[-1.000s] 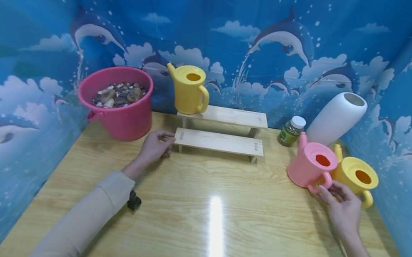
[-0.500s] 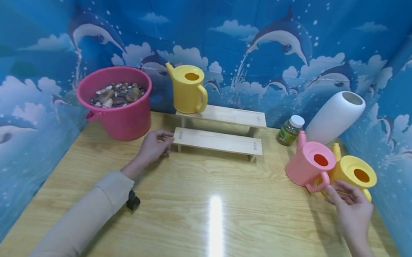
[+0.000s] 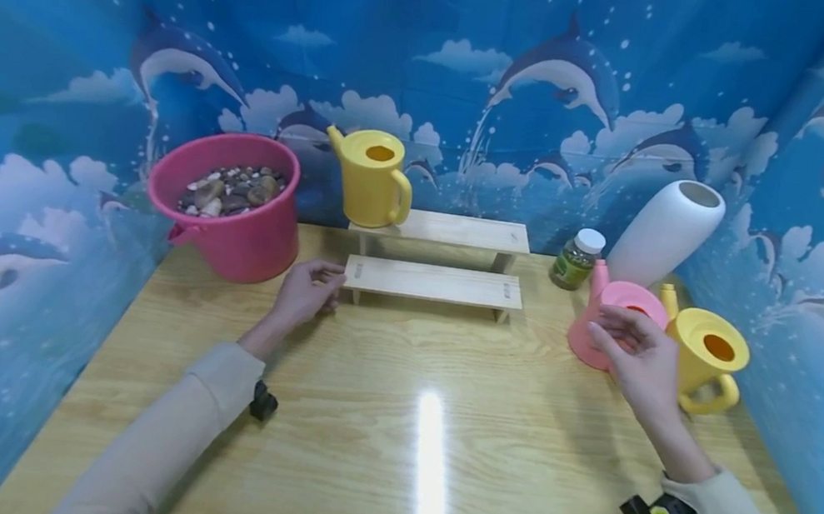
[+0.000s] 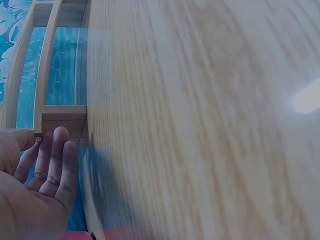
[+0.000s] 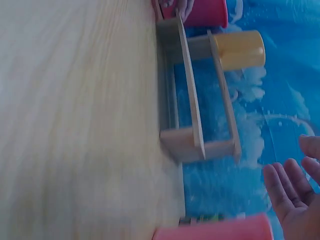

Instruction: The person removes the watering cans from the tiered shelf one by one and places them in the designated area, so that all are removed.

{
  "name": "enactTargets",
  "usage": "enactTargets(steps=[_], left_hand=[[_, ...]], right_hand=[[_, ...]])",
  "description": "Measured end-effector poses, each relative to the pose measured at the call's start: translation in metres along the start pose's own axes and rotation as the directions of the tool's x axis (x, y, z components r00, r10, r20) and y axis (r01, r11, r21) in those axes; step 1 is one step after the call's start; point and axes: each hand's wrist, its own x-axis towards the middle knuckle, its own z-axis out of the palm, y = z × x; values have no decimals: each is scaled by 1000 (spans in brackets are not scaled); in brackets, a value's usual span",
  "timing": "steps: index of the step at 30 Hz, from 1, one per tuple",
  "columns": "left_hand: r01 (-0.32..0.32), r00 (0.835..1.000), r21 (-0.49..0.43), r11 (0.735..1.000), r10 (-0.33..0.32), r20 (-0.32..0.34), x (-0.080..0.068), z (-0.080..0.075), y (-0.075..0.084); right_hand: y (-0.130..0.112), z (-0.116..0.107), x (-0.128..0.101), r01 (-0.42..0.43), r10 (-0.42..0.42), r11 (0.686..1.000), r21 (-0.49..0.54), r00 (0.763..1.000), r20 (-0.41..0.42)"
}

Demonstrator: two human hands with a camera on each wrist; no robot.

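Right hand (image 3: 639,352) hovers with fingers loosely spread over the near side of the pink plastic watering can (image 3: 604,323), at the counter's right edge; nothing grasped, contact with the can not certain. In the right wrist view the fingers (image 5: 292,200) show open and straight.

Pink can stands upright on the wooden counter (image 3: 394,423), long axis vertical, spout rising toward the far edge and slightly left; its handle is hidden behind the hand. Just beside it on the right, a yellow plastic watering can (image 3: 710,360), upright, spout toward the far edge, handle toward the near edge.

Left hand (image 3: 306,292) rests on the counter with relaxed fingers touching the left end of the lower wooden step of a two-tier stand (image 3: 433,283); not gripping.

Judged progress: one yellow watering can (image 3: 373,178) already stands on the left end of the upper step (image 3: 452,229); the pink and second yellow can remain on the counter, neither lifted.

Far left corner: pink plastic bucket of pebbles (image 3: 225,204). Far right: small green jar with white lid (image 3: 576,260), and a white ceramic vase (image 3: 665,232) leaning on the backdrop.
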Motion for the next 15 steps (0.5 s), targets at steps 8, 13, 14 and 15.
enactTargets(steps=[8,13,14,15], left_hand=[[7,1000,8,1000,-7,-16,-1,0,2],[8,1000,12,1000,-8,-9,0,0,1],[7,1000,11,1000,-7,-6,1,0,1],[7,1000,9,1000,-7,-4,1,-1,0]], right_hand=[[-23,60,34,37,-46,998,49,983,180],[-38,101,54,42,-77,988,150,969,233],[-43,109,57,43,-85,984,173,966,245],[-48,118,61,46,-95,980,193,962,255]])
